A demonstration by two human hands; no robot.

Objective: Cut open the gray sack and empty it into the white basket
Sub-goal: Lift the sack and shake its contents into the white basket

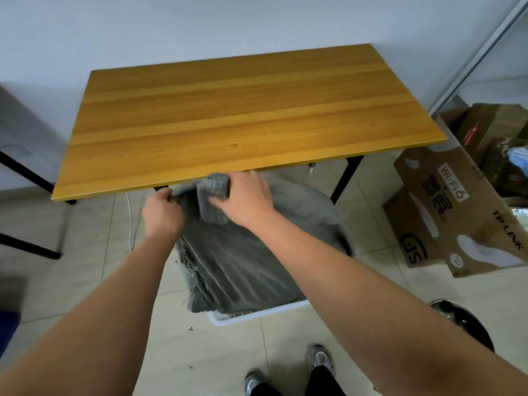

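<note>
Gripping the top edge of the gray sack, the left hand and right hand are both clenched on its fabric, close together. It droops over the white basket on the floor, at 6 o'clock from the wooden table, with cardboard boxes at 3 o'clock.

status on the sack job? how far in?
Done: the gray sack already stands over the white basket, with a frayed edge on its left side, possibly the cut. In hand: the left hand and right hand both hold a grip on the sack's bunched upper end near the table edge. Left: emptying; no contents show in the basket, though the sack hides most of it.
</note>
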